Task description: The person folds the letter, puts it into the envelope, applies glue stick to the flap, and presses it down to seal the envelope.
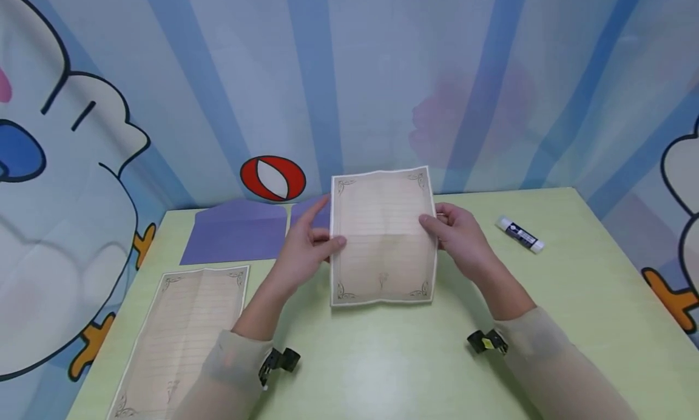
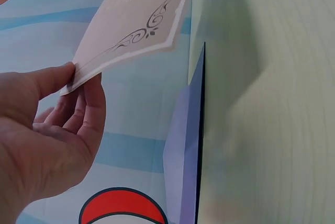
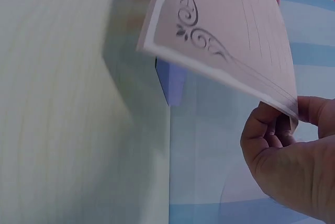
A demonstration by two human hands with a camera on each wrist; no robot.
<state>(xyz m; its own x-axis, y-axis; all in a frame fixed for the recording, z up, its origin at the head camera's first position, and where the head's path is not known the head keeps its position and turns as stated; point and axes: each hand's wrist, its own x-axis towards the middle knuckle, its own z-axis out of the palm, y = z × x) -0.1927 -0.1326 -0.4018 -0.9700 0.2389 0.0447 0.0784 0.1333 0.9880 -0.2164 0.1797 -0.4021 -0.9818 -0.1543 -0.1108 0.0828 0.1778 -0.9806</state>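
Observation:
Raised above the table in the head view is a sheet of lined letter paper with a white border, scrolled corners and faint fold creases. My left hand pinches its left edge between thumb and fingers, the index finger stretched along behind. On the opposite edge, my right hand pinches with the thumb in front and curled fingers behind. Both wrist views show a lower corner of the paper clear of the table. A second lined sheet lies flat at the left, partly under the left forearm.
Two purple envelopes lie with flaps up along the table's back edge, one mostly hidden behind the held sheet. A glue stick lies at the right. Behind the pale green table hangs a blue striped cartoon backdrop.

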